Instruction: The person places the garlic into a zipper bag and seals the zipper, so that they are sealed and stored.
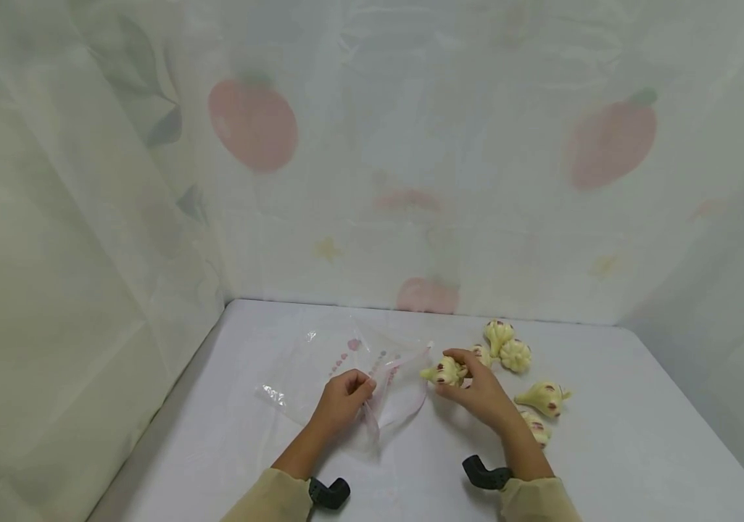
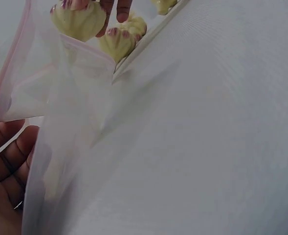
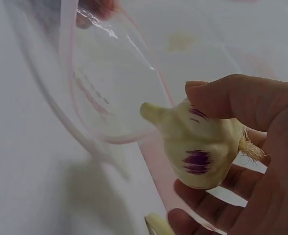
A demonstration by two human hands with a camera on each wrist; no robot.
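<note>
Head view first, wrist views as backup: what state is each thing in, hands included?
Clear bag: mouth open, no bulb visible inside.
Held garlic bulb: off the table, stem toward the bag's mouth.
Five other bulbs: loose on the table.
Left hand: pinching the bag's edge.
Right hand: gripping the held bulb.

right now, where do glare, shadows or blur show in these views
Head: white glints on the clear, pink-edged plastic bag; left wrist: dim, with the bag hazy; right wrist: dim too, bright streaks on the bag, a soft grey shadow on the smooth white table, while the cream, purple-marked garlic bulb looks fairly sharp.
</note>
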